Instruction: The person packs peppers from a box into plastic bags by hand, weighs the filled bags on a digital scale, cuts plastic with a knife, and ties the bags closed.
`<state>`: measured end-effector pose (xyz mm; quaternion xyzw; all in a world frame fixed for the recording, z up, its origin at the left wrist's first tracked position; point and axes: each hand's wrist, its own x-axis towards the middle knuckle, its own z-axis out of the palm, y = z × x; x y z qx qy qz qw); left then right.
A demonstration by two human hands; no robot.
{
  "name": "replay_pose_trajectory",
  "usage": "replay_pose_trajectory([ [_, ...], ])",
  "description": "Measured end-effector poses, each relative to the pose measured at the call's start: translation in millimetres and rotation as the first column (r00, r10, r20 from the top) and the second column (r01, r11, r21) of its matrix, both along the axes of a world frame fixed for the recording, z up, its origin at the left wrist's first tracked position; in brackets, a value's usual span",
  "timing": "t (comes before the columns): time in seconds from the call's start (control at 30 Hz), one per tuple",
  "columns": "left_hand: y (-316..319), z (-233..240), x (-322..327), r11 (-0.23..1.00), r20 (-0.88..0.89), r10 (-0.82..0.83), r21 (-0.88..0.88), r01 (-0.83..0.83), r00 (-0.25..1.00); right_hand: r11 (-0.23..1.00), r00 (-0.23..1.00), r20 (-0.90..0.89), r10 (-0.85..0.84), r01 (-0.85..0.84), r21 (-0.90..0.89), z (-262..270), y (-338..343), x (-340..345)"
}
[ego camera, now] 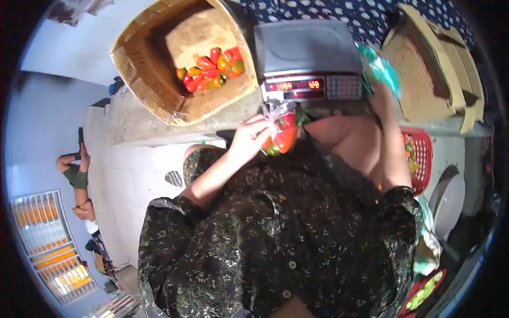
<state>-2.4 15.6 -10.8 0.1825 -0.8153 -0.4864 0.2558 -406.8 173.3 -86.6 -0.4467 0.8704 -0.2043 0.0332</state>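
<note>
My left hand (254,135) pinches the gathered neck of a clear plastic bag (283,135) with red and green-tinged peppers inside, hanging over my lap. Just beyond it stands a digital scale (306,49) with lit red digits and a bare grey pan. My right hand (377,89) is at the scale's right side, by a green plastic bundle (381,69); blur hides how its fingers lie on it. Left of the scale, a cardboard box (139,75), tilted in view, holds several loose red and orange peppers (210,73).
An empty-looking cardboard carton (421,75) lies at the right. Below it are a red plastic basket (423,159) with small produce and a pale round basin (449,208). Another person (81,190) lies on the floor at the far left, near a barred window (51,242).
</note>
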Motion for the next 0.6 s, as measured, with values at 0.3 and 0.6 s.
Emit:
replay_pose_trajectory([
  [0.3, -65, 22, -41, 0.954, -0.04, 0.175, 0.256, -0.159, 0.984, 0.946, 0.99, 0.013, -0.139, 0.129, 0.298, -73, 27, -42],
  [0.6, -157, 21, -52, 0.828, 0.052, 0.297, 0.484, -0.284, 0.954, 0.941, 0.804, 0.573, -0.161, 0.299, -0.156, 66, 37, 24],
])
